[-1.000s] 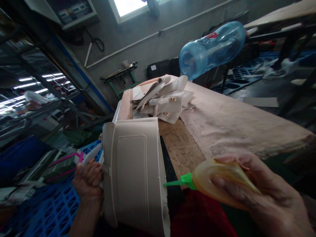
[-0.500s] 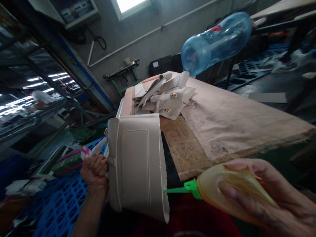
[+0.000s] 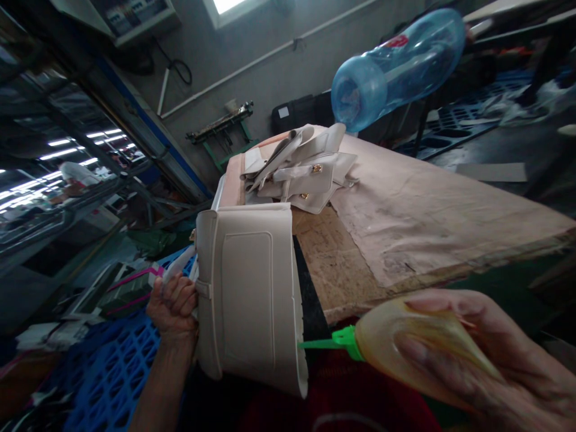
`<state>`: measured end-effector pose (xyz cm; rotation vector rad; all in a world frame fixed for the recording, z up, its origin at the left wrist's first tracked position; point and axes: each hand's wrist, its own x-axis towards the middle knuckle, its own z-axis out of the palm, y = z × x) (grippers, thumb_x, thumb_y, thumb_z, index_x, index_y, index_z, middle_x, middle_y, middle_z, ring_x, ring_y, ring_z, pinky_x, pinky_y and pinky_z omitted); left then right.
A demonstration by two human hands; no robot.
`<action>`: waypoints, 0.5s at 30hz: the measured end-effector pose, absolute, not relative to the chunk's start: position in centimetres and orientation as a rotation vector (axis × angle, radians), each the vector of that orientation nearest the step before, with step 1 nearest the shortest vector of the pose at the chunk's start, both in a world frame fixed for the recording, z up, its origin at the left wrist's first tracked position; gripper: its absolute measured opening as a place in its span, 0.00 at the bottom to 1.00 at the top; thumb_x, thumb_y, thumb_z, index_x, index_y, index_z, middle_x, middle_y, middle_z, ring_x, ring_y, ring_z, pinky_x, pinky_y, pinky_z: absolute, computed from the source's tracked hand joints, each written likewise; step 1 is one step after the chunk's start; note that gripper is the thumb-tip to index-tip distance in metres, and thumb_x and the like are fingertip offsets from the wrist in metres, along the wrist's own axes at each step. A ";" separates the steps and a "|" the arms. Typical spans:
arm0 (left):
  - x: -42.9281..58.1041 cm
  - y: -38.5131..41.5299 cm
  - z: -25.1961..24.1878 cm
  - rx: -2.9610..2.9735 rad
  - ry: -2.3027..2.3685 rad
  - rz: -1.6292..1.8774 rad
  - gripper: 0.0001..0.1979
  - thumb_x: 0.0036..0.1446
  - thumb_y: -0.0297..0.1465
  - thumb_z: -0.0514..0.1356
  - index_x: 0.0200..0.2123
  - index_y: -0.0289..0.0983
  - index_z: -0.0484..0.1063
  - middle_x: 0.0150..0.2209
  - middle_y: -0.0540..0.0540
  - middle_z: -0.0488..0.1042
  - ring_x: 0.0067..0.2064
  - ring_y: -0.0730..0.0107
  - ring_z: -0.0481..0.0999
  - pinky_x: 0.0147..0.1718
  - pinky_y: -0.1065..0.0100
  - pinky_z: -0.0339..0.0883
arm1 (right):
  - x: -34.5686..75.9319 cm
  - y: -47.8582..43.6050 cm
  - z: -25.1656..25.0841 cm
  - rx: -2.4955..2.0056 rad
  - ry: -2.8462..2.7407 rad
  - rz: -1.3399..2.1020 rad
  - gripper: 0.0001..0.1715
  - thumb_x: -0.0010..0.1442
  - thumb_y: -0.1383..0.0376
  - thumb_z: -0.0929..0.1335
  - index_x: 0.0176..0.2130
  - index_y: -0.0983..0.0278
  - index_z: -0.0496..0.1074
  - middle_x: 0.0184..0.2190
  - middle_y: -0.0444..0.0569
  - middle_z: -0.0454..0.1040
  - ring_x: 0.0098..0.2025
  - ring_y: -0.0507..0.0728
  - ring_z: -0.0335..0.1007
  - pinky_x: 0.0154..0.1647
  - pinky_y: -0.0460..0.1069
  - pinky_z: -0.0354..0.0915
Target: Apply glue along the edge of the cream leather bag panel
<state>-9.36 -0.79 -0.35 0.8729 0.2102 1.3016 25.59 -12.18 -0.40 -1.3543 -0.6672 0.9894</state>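
Glue bottle [image 3: 418, 354], amber and soft, sits in your right hand [image 3: 486, 360], fingers wrapped tight around its body, thumb along the top. Its green nozzle [image 3: 326, 343] points left and the tip touches the right edge of the cream bag panel [image 3: 249, 294]. Your left hand [image 3: 173, 300] is curled shut on the panel's left edge, gripping it together with a pale strap piece [image 3: 180, 267] (what exactly is in the fist is partly hidden). The panel stands upright, bowed outward, just off the near left corner of the worktable [image 3: 450, 222], with a dark strip [image 3: 308, 294] showing behind its right edge. A raised rectangular outline runs down the panel's face.

On the table, a pile of cream bag parts [image 3: 301, 174] with small gold fittings lies at the far left corner; the pinkish table cover [image 3: 427, 204] spreads over the rest, bare board near the front left. A big blue water jug [image 3: 396, 66] sits beyond the far edge (how it is held up is unclear). Blue plastic crates [image 3: 112, 378] lie below your left hand.
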 end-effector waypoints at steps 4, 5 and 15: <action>-9.2 -0.8 -0.2 0.871 0.182 1.276 0.28 0.56 0.25 0.60 0.17 0.38 0.40 0.14 0.60 0.38 0.12 0.86 0.36 0.07 0.79 0.27 | 25.4 -12.3 -0.7 -1.343 -0.657 1.017 0.19 0.33 0.52 0.76 0.29 0.51 0.73 0.26 0.39 0.76 0.25 0.53 0.70 0.25 0.39 0.64; -9.2 -0.8 -0.2 0.871 0.177 1.265 0.28 0.56 0.25 0.60 0.17 0.38 0.41 0.14 0.60 0.38 0.13 0.86 0.36 0.07 0.79 0.26 | 25.4 -12.2 -0.7 -1.349 -0.678 0.987 0.18 0.34 0.52 0.76 0.29 0.51 0.74 0.27 0.38 0.76 0.25 0.52 0.69 0.25 0.39 0.64; -9.6 -0.3 -0.4 0.898 0.079 1.170 0.27 0.58 0.26 0.58 0.17 0.39 0.42 0.14 0.59 0.40 0.13 0.86 0.39 0.06 0.80 0.29 | 27.3 -12.2 -2.9 -1.231 -1.075 0.809 0.14 0.42 0.56 0.76 0.32 0.49 0.74 0.25 0.39 0.76 0.21 0.54 0.72 0.18 0.40 0.66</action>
